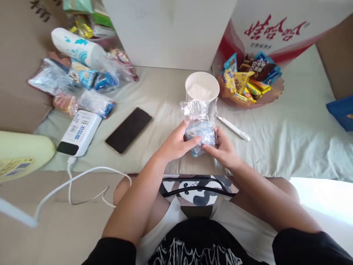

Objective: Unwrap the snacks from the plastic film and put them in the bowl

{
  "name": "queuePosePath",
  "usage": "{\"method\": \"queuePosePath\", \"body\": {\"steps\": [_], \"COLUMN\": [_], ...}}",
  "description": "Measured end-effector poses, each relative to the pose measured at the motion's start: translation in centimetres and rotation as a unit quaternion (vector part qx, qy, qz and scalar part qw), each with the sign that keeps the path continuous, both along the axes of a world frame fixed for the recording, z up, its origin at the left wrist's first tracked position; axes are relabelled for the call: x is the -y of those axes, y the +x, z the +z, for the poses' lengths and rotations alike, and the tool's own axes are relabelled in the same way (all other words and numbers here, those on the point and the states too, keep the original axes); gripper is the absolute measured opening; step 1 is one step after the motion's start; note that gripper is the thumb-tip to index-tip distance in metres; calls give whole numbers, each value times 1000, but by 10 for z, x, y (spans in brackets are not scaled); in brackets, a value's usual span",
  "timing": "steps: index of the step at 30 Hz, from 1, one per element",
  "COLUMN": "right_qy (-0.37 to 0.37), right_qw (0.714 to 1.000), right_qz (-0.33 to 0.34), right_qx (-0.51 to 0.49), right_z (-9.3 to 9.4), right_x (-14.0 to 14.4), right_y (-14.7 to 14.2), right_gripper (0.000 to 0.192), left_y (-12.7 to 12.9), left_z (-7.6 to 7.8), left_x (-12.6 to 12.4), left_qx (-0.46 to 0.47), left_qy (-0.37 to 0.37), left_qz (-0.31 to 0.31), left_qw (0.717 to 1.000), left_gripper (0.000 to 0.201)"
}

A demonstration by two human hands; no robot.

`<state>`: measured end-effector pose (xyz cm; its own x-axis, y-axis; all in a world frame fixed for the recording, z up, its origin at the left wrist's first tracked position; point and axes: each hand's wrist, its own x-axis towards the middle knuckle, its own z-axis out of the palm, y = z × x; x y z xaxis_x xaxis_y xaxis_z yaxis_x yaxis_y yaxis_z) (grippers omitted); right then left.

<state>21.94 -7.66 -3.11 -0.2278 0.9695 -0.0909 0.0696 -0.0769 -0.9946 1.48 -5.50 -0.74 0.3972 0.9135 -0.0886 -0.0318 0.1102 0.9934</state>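
Between my two hands is a small light-blue packet in crinkled clear plastic, its contents too unclear to name. My left hand grips it from the left, thumb across its front. From the right, my right hand holds the lower corner, thumb on the near side and fingers behind. Loose clear wrap rises from the packet's top against a white paper cup, which has something whitish inside. Just right of the packet, a white utility knife lies on the green cloth.
A dark phone and a white power bank with a cable lie to the left. Several snack packets are heaped behind them. A bowl of snacks stands at the right, before a white and red box. Green cloth covers the surface.
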Motion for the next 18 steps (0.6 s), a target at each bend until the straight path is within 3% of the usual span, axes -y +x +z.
{"method": "queuePosePath", "body": {"steps": [5, 8, 11, 13, 18], "right_qy": [3, 46, 132, 186, 222], "right_qw": [1000, 998, 988, 978, 971], "right_qz": [31, 44, 72, 74, 29], "right_qx": [1, 15, 42, 58, 81], "right_z": [-1, 1, 3, 4, 3], "right_x": [-5, -9, -10, -10, -5], "right_y": [23, 37, 43, 44, 41], "right_gripper": [64, 70, 41, 20, 20], "left_y": [14, 15, 19, 24, 30], "left_z": [-11, -9, -6, -7, -10], "left_x": [-5, -9, -10, -9, -6], "left_qx": [-70, -127, -128, -117, -61], "left_qy": [45, 69, 88, 99, 36], "left_qz": [48, -7, -68, -68, 22], "left_qw": [995, 989, 985, 986, 997], "left_gripper": [49, 34, 24, 23, 23]}}
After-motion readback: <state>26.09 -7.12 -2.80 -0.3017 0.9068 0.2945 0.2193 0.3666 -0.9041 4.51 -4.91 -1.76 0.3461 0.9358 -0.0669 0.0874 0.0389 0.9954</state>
